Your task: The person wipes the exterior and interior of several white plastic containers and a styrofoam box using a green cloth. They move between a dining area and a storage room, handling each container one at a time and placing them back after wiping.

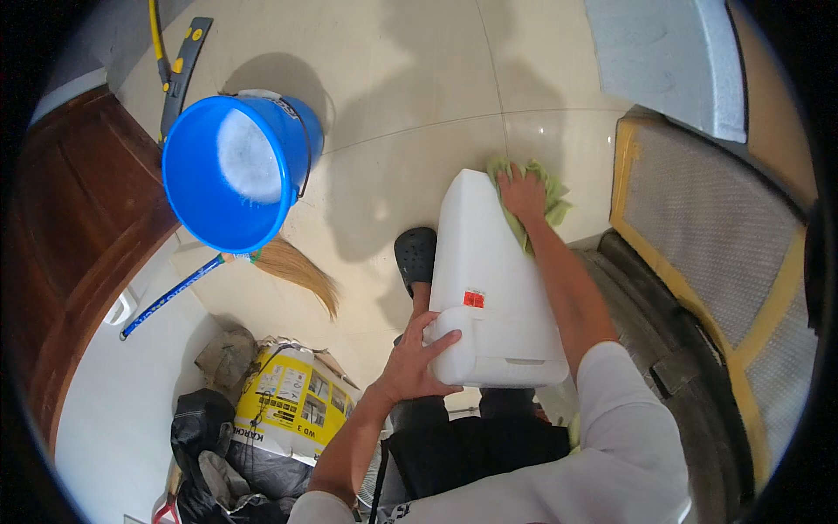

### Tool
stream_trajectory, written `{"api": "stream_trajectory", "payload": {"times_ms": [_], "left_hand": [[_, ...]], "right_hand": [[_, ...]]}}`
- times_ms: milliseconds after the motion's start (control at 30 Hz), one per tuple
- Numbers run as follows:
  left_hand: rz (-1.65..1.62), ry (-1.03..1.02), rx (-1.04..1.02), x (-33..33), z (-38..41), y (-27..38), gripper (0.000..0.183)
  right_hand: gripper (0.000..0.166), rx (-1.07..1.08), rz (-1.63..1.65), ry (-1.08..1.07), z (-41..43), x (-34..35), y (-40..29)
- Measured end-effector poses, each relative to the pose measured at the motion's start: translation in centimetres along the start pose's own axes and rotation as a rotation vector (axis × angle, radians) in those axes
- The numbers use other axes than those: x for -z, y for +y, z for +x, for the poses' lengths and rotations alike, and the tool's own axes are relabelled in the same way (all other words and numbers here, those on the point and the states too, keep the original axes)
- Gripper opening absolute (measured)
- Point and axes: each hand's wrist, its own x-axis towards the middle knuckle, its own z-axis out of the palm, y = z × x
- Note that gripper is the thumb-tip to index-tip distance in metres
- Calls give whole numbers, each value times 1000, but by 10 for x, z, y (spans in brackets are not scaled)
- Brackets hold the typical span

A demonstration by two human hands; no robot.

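A white plastic container [497, 262] with a small red sticker lies lengthwise in front of me, above the floor. My left hand [416, 360] grips its near left corner, with the thumb on top and the fingers spread around the edge. At the far right side, my right hand [522, 196] presses a crumpled light green cloth [553, 187] against the container's wall. The fingers of that hand are partly buried in the cloth folds. The underside of the container is hidden from me.
A blue bucket [186, 177] holds foamy water at the left, beside a flat mop head [180, 78] and a broom [298, 268]. A yellow Kärcher box [294, 399] and black bags [203, 426] sit at lower left. Bubble-wrapped panels [707, 203] line the right.
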Motion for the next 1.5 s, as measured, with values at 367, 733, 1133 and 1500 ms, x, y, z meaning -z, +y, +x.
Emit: {"api": "stream_trajectory", "payload": {"times_ms": [367,733,1133,1500], "left_hand": [[121,-67,-95,16,21,22,83],[33,-62,-121,11,41,24,85],[-40,-108,-207,-23,53,23,82],[-14,-100,-181,-36,54,23,81]], "right_hand": [[48,837,650,-466,-201,72,15],[41,540,-268,-288,60,-13,-49],[40,1097,109,-557,-105,41,-8],[55,-237,822,-348,-30,-10,167]]}}
